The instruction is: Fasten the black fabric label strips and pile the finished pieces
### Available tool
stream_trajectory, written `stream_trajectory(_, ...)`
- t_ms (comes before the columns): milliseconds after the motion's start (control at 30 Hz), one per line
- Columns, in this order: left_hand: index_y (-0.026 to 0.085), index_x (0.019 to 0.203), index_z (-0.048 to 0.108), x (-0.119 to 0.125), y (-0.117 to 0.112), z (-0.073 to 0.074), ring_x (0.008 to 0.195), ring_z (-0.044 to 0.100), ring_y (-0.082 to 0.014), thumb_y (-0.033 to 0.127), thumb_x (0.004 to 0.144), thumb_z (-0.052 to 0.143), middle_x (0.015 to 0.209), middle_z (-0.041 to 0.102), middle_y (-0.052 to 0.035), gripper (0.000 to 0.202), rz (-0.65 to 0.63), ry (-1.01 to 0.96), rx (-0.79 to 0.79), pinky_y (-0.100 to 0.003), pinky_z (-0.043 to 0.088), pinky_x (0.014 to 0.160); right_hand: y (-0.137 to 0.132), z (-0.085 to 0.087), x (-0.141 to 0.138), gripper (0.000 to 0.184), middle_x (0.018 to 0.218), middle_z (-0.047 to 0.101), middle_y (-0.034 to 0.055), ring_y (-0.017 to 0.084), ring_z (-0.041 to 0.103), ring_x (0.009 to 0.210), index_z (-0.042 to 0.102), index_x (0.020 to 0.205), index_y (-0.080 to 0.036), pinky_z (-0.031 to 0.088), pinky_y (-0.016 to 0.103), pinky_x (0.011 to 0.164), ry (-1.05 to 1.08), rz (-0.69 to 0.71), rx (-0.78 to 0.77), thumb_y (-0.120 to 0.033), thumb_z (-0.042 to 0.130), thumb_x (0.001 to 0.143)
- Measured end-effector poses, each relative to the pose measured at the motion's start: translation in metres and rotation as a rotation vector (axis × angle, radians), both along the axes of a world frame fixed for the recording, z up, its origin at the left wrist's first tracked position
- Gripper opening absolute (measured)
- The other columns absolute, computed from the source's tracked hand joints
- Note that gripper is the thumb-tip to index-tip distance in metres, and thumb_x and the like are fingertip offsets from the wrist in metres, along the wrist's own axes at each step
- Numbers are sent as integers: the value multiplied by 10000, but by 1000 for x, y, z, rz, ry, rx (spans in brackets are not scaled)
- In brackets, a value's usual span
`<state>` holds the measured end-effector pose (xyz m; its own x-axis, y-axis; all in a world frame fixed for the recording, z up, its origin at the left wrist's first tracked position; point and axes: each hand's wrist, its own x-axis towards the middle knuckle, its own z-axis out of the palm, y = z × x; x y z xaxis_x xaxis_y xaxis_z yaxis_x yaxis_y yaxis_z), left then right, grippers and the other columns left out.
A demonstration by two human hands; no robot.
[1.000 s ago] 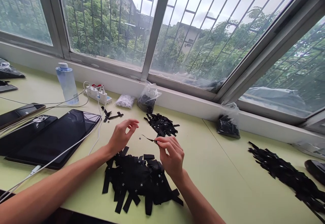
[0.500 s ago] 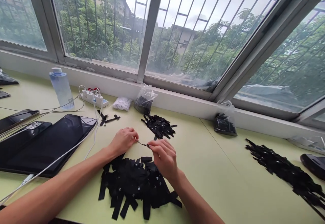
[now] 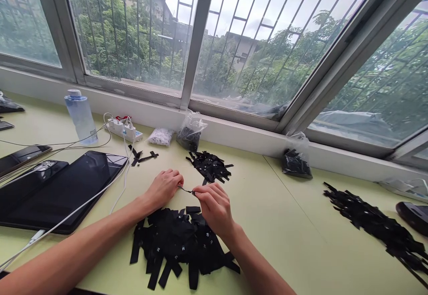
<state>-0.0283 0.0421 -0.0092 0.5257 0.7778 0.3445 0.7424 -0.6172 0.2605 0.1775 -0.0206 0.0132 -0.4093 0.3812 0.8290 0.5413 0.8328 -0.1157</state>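
My left hand (image 3: pixel 163 189) and my right hand (image 3: pixel 214 206) are pinched together on the two ends of one thin black fabric strip (image 3: pixel 186 190), held just above the table. Right below them lies a large heap of black strips with small white marks (image 3: pixel 182 243). A smaller heap of black pieces (image 3: pixel 209 166) sits just beyond my hands. Both hands' fingers are curled closed on the strip.
Left of me lie a dark tablet (image 3: pixel 63 190), phones and white cables running to a power strip (image 3: pixel 123 129), with a water bottle (image 3: pixel 81 116) behind. Plastic bags (image 3: pixel 190 132) of parts line the window ledge. Another long pile of black strips (image 3: pixel 377 228) lies at the right.
My left hand, which was open and raised a second ago, has come down and pinched the free end of the strip held by my right hand. The view has tilted slightly.
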Motion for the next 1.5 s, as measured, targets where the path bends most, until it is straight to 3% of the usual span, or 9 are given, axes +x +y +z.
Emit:
stream_trajectory(467,165,921,605,-1,2,-7,940,584,-228,88,922,526,993,645,-78,110,-29,31,71,-352,454,834,2,-3,0,248,962,745,28,172,671,818,587,914,-219,492,344,745,23,12,-14,22,526,922)
stream_trajectory(667,153,882,626,-5,-2,-1,879,614,-226,27,841,591,914,675,-74,136,-80,19,54,-341,485,811,2,-4,-1,251,963,747,23,165,663,819,590,913,-216,491,343,745,21,14,-9,27,529,921)
stream_trajectory(800,165,1002,676,-7,-7,7,911,663,-214,22,892,566,957,730,-63,211,-95,-187,33,-338,502,846,0,-4,-2,243,965,748,24,163,659,815,595,913,-217,490,343,735,23,9,-1,20,541,921)
stream_trajectory(933,206,977,719,-10,-14,20,857,707,-176,210,915,669,933,765,-12,80,-62,-596,-62,-291,527,831,-1,-2,-3,251,971,752,25,164,668,818,598,924,-219,488,342,729,22,20,5,24,539,919)
stream_trajectory(1033,215,932,743,-9,-25,29,850,717,-166,287,894,707,909,775,7,89,-72,-778,-161,-268,538,825,-1,-2,-5,252,967,754,22,160,674,811,597,924,-221,485,338,729,11,23,3,21,529,924)
stream_trajectory(1267,211,892,779,-1,-40,31,798,723,-163,281,887,713,854,783,6,96,-165,-835,-296,-260,548,791,-2,-2,-8,234,944,760,12,163,683,780,598,916,-228,471,337,722,28,-25,45,3,561,923)
stream_trajectory(1500,216,894,789,1,-44,32,830,724,-168,288,876,730,876,789,0,95,-157,-878,-309,-265,544,818,-1,-1,-8,223,920,758,15,165,676,762,612,919,-227,468,343,723,57,-78,44,-7,575,922)
